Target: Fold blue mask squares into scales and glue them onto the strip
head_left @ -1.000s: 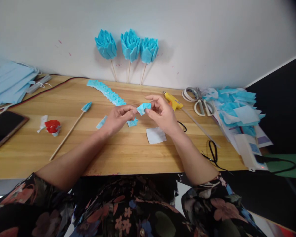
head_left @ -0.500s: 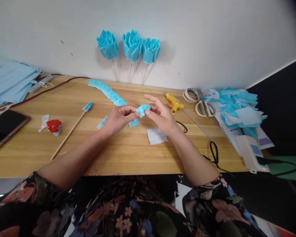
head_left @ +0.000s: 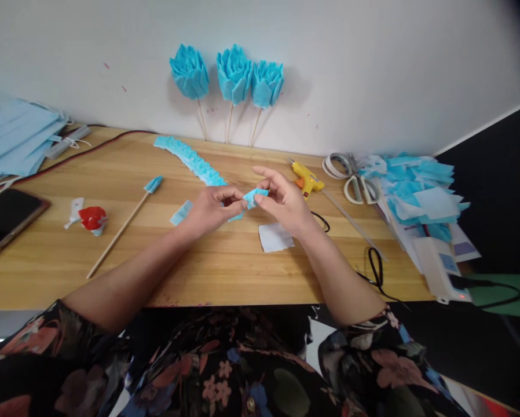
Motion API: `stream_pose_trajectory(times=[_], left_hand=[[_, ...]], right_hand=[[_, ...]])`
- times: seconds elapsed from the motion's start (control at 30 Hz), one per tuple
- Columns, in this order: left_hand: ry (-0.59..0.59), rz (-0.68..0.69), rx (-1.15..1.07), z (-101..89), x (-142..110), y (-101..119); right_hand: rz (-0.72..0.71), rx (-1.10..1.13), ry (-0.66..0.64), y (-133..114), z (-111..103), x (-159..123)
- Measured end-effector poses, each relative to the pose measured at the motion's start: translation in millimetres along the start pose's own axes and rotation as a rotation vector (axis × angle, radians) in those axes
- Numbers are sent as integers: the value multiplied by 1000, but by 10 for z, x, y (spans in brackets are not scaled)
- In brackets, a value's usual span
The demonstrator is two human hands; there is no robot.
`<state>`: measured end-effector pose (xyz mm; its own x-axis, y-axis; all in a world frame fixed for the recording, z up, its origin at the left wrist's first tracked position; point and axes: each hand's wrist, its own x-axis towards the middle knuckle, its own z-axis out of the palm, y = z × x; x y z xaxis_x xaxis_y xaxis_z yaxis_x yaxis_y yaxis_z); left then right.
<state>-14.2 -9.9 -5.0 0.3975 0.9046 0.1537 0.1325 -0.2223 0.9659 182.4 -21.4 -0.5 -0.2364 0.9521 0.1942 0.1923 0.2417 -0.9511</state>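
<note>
The small folded blue piece (head_left: pixel 252 198) was between your two hands, raised over the desk (head_left: pixel 225 272), and its longer axis ran roughly from side to side, its right end a little farther from you than its left. Your left hand (head_left: pixel 203 212) met it at the left end, where thumb and forefinger were pinched closed on the edge. Your right hand (head_left: pixel 291 209) came from the opposite side, with the thumb laid over the near face at the right end and the fingers behind; the forefinger was lifted away and stretched out above, so that grip was closed only at the thumb, and you could not tell from this view exactly which fingertip backed it. Neither hand was nearer: both touched the piece, their fingers nearly facing each other along its length. Just below it, partly hidden by your left hand, another blue piece (head_left: pixel 236 218) lay on the desk. The row of folded blue pieces (head_left: pixel 193 160) slanted away behind your left hand, while the white square (head_left: pixel 276 237) lay nearer to you, just beside your right wrist.
</note>
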Motion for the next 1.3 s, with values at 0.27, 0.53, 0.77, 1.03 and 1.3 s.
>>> stream_pose_trajectory(times=[0.27, 0.53, 0.77, 1.03, 1.3], left_hand=[[0, -33, -45, -9, 13, 11], [28, -90, -145, -40, 13, 85], [43, -80, -130, -47, 16, 73], [64, -90, -134, -44, 16, 79], [193, -110, -102, -90, 59, 19]], right_hand=[[27, -10, -18, -29, -59, 14], [58, 150, 74, -38, -146, 25], [49, 12, 170, -39, -104, 33], [9, -6, 233, -44, -95, 38], [-11, -341, 411, 113, -337, 131]])
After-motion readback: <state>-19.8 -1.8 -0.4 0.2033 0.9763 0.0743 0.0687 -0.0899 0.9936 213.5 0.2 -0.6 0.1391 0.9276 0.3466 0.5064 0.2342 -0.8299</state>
